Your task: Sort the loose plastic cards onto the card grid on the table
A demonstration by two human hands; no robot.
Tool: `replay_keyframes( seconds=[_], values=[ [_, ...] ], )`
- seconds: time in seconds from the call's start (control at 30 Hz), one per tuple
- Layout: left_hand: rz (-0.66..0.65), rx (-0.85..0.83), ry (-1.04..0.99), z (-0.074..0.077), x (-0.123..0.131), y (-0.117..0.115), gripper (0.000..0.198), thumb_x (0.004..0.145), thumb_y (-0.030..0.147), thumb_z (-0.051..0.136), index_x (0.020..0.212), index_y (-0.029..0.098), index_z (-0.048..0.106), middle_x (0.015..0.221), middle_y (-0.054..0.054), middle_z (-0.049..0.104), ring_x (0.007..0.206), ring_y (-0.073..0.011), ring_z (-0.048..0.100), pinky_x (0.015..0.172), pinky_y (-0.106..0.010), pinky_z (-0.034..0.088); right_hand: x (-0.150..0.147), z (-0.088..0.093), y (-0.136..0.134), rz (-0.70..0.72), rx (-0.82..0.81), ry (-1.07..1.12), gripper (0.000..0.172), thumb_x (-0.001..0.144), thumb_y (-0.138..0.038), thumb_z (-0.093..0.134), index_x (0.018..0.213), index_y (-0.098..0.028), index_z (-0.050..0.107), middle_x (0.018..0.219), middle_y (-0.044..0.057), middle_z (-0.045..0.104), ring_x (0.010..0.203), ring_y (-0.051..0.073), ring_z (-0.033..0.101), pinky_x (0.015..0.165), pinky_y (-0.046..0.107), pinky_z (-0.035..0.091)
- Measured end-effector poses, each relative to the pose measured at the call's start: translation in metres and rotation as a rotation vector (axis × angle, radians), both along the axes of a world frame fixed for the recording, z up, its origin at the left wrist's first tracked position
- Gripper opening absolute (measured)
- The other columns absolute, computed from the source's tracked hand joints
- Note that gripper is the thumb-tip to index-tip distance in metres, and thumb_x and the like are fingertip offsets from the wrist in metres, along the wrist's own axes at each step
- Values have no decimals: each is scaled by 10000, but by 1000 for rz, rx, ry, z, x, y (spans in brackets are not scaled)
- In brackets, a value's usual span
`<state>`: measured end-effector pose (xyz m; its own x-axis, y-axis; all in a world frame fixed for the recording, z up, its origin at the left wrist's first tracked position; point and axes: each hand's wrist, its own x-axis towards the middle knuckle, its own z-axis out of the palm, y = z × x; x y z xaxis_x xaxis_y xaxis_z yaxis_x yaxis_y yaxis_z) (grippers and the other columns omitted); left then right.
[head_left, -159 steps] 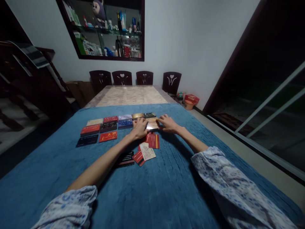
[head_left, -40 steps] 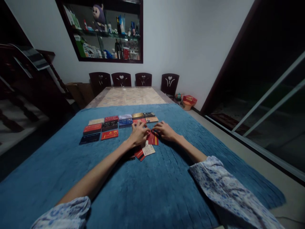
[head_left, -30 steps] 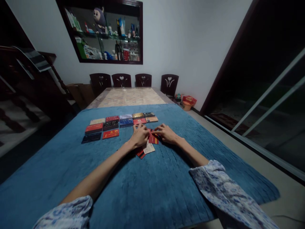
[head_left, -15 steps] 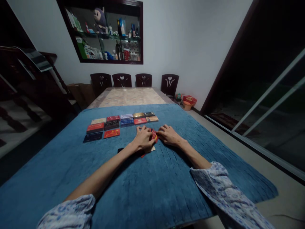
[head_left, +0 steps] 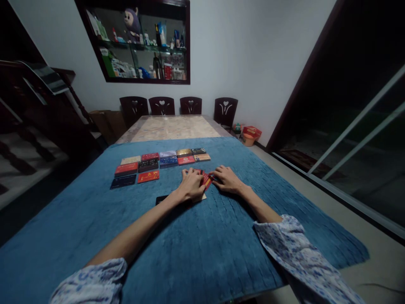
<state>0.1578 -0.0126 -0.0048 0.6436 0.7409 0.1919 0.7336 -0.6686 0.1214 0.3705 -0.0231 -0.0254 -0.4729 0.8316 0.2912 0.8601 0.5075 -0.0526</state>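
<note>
Both hands work one red card on the blue cloth over the desk: left hand pins the loose pile, right hand fingers pinch the card's edge, just nearside of the sorted card rows.

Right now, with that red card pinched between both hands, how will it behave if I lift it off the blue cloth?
The red card looks thin and flat, so probably light and fairly stiff. It lies on a plush blue cloth, so sliding may drag; lifting an edge seems easier. Left hand and right hand both touch it.
</note>
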Motion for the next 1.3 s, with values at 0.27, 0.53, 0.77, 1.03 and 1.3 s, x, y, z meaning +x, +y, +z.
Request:
replay_keyframes(
  seconds=[0.27, 0.53, 0.77, 1.03, 1.3],
  values=[
    [-86, -40, -36, 1, -1, -4, 236, 874, 373, 593, 913, 185, 730, 1108, -106, 674, 1147, -322, 483, 972, -567, 322, 5, -1, -3, 72, -87, 82, 479, 854, -241, 570, 1328, -215, 629, 1349, 110, 611, 1174, 286, 449, 966, 459, 378],
    [-23, 12, 32, 5, -1, -7, 297, 853, 423, 617, 967, 175, 734, 1100, -139, 625, 1127, -336, 468, 974, -573, 340, 8, -1, -2, 85, -91, 98, 438, 898, -372, 597, 1298, -205, 655, 1270, 127, 635, 1096, 278, 463, 959, 461, 392],
    [-24, -18, -10, 5, 0, -7, 236, 869, 327, 563, 938, 197, 746, 1054, -124, 654, 1073, -317, 494, 944, -545, 339, 9, -4, -1, 145, -27, 136, 371, 891, -317, 620, 1235, -195, 690, 1194, 124, 651, 1060, 254, 497, 951, 441, 424],
    [-21, -107, -91, 11, -3, 1, 283, 898, 340, 550, 1035, 261, 785, 928, -84, 737, 988, -286, 542, 927, -497, 330, 8, -4, 1, 208, 69, 238, 228, 938, -256, 579, 1068, -215, 761, 1019, 108, 728, 981, 233, 549, 905, 414, 468],
    [-64, -69, -166, 19, -11, 12, 255, 870, 254, 569, 915, 229, 818, 927, -68, 753, 888, -227, 599, 839, -368, 412, 8, -8, 6, 155, 95, 295, 255, 961, -238, 513, 1036, -199, 753, 896, 99, 716, 941, 230, 543, 837, 371, 483]
  ],
)
